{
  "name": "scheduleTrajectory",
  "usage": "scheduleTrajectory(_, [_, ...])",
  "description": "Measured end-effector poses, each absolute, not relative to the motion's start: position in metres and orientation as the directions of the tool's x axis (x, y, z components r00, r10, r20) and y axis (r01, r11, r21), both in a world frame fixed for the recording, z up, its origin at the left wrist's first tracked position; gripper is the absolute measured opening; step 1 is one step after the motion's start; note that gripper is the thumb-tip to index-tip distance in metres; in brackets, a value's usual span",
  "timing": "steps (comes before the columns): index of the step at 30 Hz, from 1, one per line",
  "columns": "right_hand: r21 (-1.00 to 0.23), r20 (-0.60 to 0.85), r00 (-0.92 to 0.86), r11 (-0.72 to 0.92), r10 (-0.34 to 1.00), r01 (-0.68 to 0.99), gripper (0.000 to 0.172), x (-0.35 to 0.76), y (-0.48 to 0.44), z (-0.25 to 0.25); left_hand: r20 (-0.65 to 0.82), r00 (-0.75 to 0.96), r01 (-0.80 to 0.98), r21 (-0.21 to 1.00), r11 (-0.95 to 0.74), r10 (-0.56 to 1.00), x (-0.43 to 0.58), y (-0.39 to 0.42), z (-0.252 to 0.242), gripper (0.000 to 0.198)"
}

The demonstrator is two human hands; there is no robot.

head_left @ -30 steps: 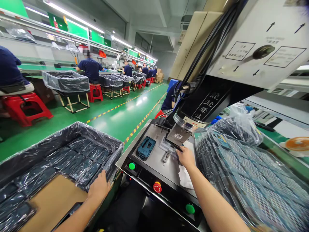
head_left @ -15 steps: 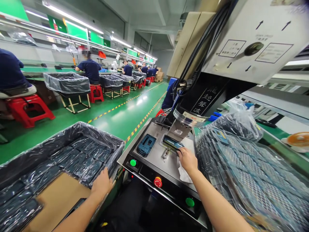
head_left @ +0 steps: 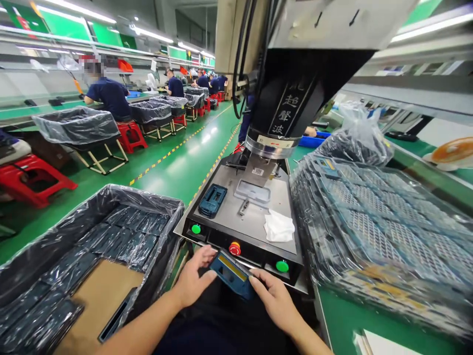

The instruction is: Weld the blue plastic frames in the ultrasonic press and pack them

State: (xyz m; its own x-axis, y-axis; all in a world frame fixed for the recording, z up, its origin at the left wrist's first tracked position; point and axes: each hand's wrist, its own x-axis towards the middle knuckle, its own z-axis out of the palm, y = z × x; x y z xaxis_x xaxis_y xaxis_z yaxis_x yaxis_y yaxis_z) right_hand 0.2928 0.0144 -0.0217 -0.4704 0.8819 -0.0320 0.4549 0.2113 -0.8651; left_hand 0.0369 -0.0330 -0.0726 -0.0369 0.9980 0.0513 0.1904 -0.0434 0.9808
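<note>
Low in the middle, a dark blue plastic housing (head_left: 231,278) with a yellow strip along its face is tilted in front of the machine. My right hand (head_left: 273,296) pinches its right end between thumb and fingers. Around its left end is my left hand (head_left: 194,278), thumb below and fingers above. Just beyond, the press's metal bed (head_left: 225,229) carries a bare clear-edged fixture (head_left: 253,191) under the welding head (head_left: 256,170). A second blue housing (head_left: 213,200) lies at the bed's left.
Left stands a plastic-lined crate (head_left: 111,197) with wrapped dark parts and cardboard (head_left: 107,291). Right are stacked clear trays (head_left: 354,217). Green buttons (head_left: 282,266) and a red stop button (head_left: 234,248) line the press front, near a white cloth (head_left: 279,226). Co-workers (head_left: 107,96) sit beyond.
My right hand has lifted the housing out of the fixture and brought it toward me. My left hand has left the crate edge and come to the housing's left end. The view has shifted.
</note>
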Motion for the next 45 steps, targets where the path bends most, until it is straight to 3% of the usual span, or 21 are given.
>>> scheduleTrajectory(2, [-0.895, -0.125, -0.465, 0.103, 0.877, 0.434, 0.045, 0.292, 0.007, -0.040, -0.018, 0.074, 0.168, 0.986, 0.005, 0.997, 0.055, -0.028, -0.062, 0.059])
scheduleTrajectory(4, [-0.901, -0.152, -0.434, 0.056, 0.888, 0.431, 0.043, 0.293, 0.003, -0.054, -0.122, 0.079, 0.203, 0.974, 0.104, 0.989, 0.066, -0.024, -0.059, 0.048])
scheduleTrajectory(9, [-0.816, -0.142, -0.377, 0.107, 0.915, 0.568, 0.036, 0.292, -0.003, -0.071, -0.322, 0.090, 0.447, 0.859, 0.251, 0.942, 0.077, -0.025, -0.064, 0.033])
scheduleTrajectory(16, [-0.784, -0.107, -0.402, 0.172, 0.909, 0.597, 0.031, 0.288, -0.004, -0.072, -0.384, 0.078, 0.520, 0.803, 0.291, 0.920, 0.078, -0.027, -0.053, 0.029])
scheduleTrajectory(22, [-0.762, -0.166, -0.382, 0.128, 0.909, 0.635, 0.030, 0.286, -0.004, -0.070, -0.414, -0.010, 0.549, 0.758, 0.351, 0.910, 0.081, -0.023, -0.049, 0.026])
scheduleTrajectory(26, [-0.806, -0.162, -0.359, 0.087, 0.919, 0.586, 0.032, 0.284, -0.006, -0.072, -0.363, -0.078, 0.648, 0.689, 0.324, 0.928, 0.087, -0.020, -0.046, 0.038])
scheduleTrajectory(31, [-0.896, -0.126, -0.353, 0.046, 0.927, 0.442, 0.038, 0.278, -0.013, -0.085, -0.171, -0.126, 0.798, 0.568, 0.202, 0.977, 0.100, -0.025, -0.043, 0.093])
scheduleTrajectory(33, [-0.908, -0.107, -0.349, 0.051, 0.931, 0.415, 0.039, 0.277, -0.015, -0.087, -0.152, -0.104, 0.813, 0.556, 0.172, 0.983, 0.102, -0.025, -0.043, 0.101])
scheduleTrajectory(35, [-0.916, -0.116, -0.346, 0.035, 0.931, 0.400, 0.040, 0.278, -0.015, -0.089, -0.148, -0.074, 0.804, 0.577, 0.147, 0.986, 0.100, -0.024, -0.043, 0.088])
scheduleTrajectory(39, [-0.929, -0.194, -0.331, -0.065, 0.923, 0.364, 0.042, 0.280, -0.012, -0.091, -0.171, -0.060, 0.735, 0.659, 0.160, 0.983, 0.091, -0.018, -0.043, 0.041])
scheduleTrajectory(45, [-0.931, -0.219, -0.339, -0.092, 0.915, 0.354, 0.041, 0.280, -0.009, -0.093, -0.287, -0.152, 0.533, 0.782, 0.323, 0.946, 0.084, -0.016, -0.053, 0.034])
